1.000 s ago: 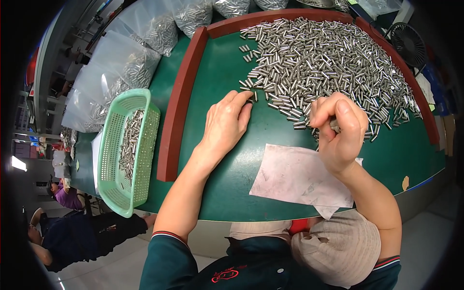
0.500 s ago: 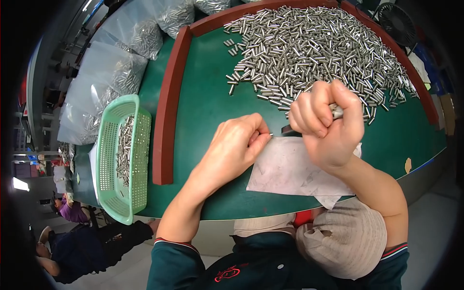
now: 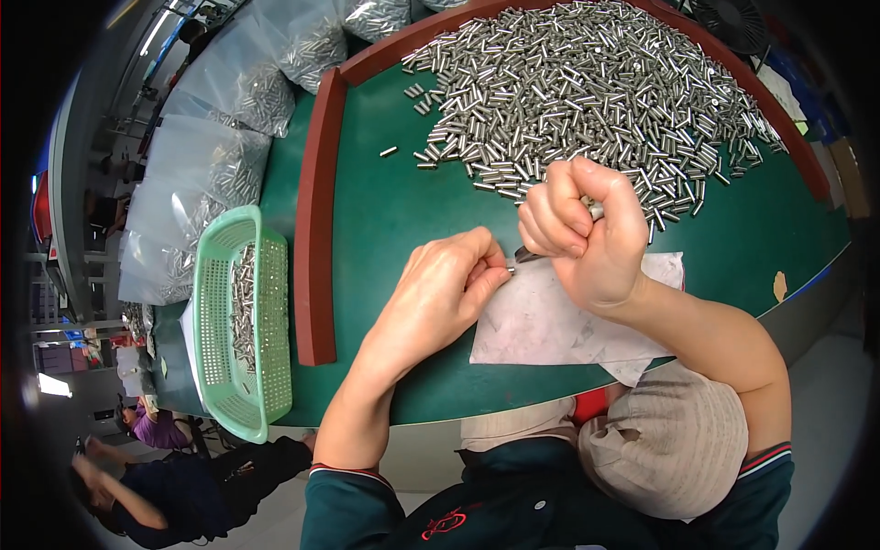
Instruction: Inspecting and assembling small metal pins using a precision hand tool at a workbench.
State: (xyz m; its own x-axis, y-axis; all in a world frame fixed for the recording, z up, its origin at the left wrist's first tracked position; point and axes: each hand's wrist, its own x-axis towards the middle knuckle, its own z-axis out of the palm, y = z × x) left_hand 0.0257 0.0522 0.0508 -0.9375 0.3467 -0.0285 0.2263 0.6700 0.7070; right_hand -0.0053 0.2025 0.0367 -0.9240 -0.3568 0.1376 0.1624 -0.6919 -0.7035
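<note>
My left hand (image 3: pixel 446 286) is closed, pinching a small silver metal pin (image 3: pixel 511 269) between thumb and fingertips. My right hand (image 3: pixel 587 229) is a fist around a hand tool, whose pale handle end (image 3: pixel 597 211) shows at the top of the grip. The tool's dark narrow tip (image 3: pixel 526 255) points at the pin and lies very close to its end; whether they touch I cannot tell. Most of the tool is hidden by my fingers. Beneath both hands lies a stained whitish cloth (image 3: pixel 532 321) on the green tabletop (image 3: pixel 422 206).
A large heap of metal pins (image 3: pixel 587 92) covers the far side, inside a dark red wooden border (image 3: pixel 316 211). One loose pin (image 3: pixel 389 151) lies left of the heap. Left of the border stand a green plastic basket (image 3: pixel 275 321) with pins and several clear bags (image 3: pixel 238 165) of pins.
My right hand has shifted left, bringing the tool's tip close to the pin in my left hand. A single pin now lies apart to the left of the heap. The view has shifted slightly.
</note>
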